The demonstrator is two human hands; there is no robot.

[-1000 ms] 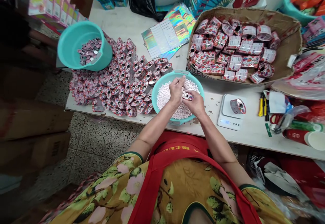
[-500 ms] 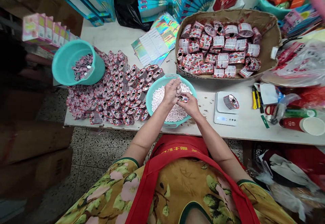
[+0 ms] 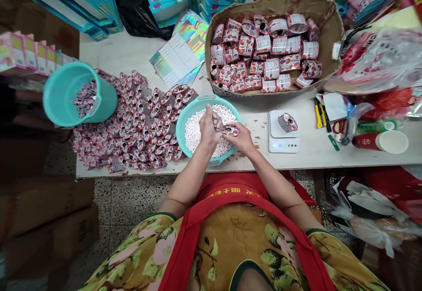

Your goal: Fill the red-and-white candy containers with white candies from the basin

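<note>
My left hand [image 3: 210,126] is over the turquoise basin [image 3: 183,143], its fingers curled in and the thumb on top; what lies inside the fingers is hidden. Small white pellets [image 3: 194,133], like candies, fill much of that basin. Between the fingers of my right hand [image 3: 242,138] is a small printed packet [image 3: 230,130], red and white with a dark hole in its upward face. The packet is right beside my left fingers. A similar packet [image 3: 287,122] rests tilted on the white digital scale [image 3: 282,145] to the right.
Many similar packets [image 3: 138,128] stand massed at the left, beside a turquoise bucket [image 3: 108,95] holding small pink pieces. A cardboard tray [image 3: 329,58] with more packets is behind the scale. Cutters [image 3: 319,114] and a paper cup [image 3: 392,142] lie at right. Another person's arm [image 3: 29,97] shows far left.
The view has shifted, so the table's things appear further left. My left hand has moved from above the packet's opening to beside it, with fingers curled. My right hand still holds the packet.
</note>
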